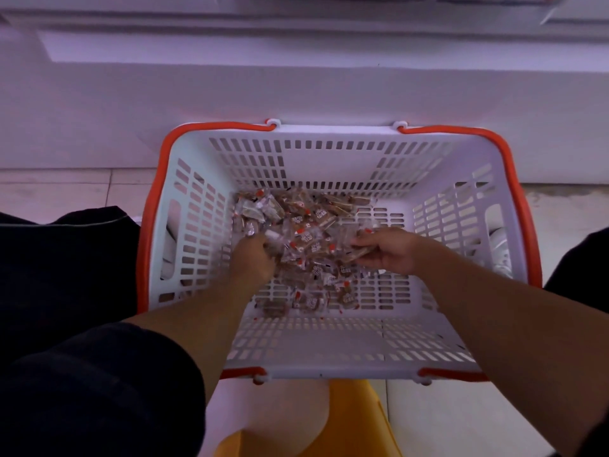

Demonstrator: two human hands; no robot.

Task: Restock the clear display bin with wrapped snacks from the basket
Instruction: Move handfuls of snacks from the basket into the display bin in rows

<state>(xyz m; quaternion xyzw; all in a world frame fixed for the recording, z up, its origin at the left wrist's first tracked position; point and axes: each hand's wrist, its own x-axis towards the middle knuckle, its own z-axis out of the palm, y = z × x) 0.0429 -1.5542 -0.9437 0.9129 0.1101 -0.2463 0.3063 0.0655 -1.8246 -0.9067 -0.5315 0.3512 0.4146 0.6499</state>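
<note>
White slotted plastic forms the basket [333,156], rimmed with orange handles; crinkled clear-wrapped snacks [306,239] heap on its floor. My left hand [253,258] digs into them, fingers buried, closure unclear. My right hand [389,252] pinches several wrappers.

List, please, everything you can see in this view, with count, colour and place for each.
shopping basket: one, white slotted plastic, on the floor at centre.
basket handles: two, orange-red, folded down along the rim.
wrapped snacks: too many to count, clear wrappers with brown contents and red marks, heaped on the basket floor.
white ledge: one, behind the basket.
floor tiles: pale, left and right of the basket.
yellow object: one, bottom centre, unclear what.
left hand: grip closing into the snack heap, left side.
right hand: grip holding a few snacks, right side.
</note>
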